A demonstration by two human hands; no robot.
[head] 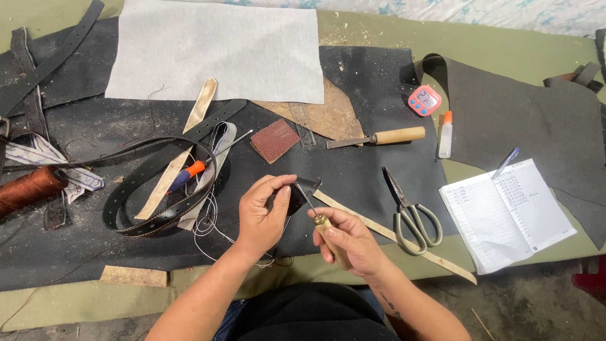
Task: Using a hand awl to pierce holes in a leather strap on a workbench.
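Overhead, head cam only. Left hand pinches a small dark leather piece between thumb and fingers, held just above the bench's near-centre. Right hand is closed in a fist grip round the pale wooden handle of an awl. The awl's thin metal shaft runs up-left from the handle, tip touching the leather piece; its long axis is diagonal, from lower right to upper left.

Around them: scissors with olive loop handles just right of the right hand, blades pointing up-left. A long pale strip passes under them diagonally. An open notebook sits further right with a blue pen at its top edge. Above: wooden-handled chisel, lying roughly horizontal, blade to the left; a small glue bottle with orange cap; a pink digital timer; a reddish-brown sandpaper square.

Left of the hands: a coiled black belt with punched holes, loose white thread beside it, and a screwdriver with orange and blue handle inside the coil. A spool of brown thread lies at the far left. Grey felt sheet at top. Everything lies on a black grainy leather sheet dusted with scraps, over an olive table.
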